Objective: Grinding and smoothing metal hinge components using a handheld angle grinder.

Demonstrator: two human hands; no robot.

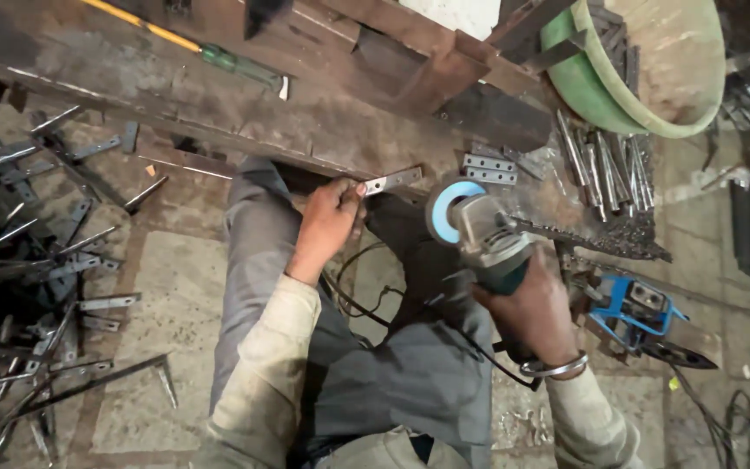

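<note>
The left hand (330, 219) pinched one end of a flat metal strip (392, 181), which lay on the rusty beam (305, 130) in front of the knees. The right hand (536, 317) was closed around a grinder (479, 230), its blue disc (449, 208) just beside the strip, not touching it. Two similar strips (489, 169) lay near, and a green basin (653, 69) stood behind.

left hand (330, 217) pinching, right hand (536, 308) clenched

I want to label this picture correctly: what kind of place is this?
Most likely a small metal workshop. The right hand holds an angle grinder, the left hand a flat metal strip, and cut metal pieces cover the floor.
</note>
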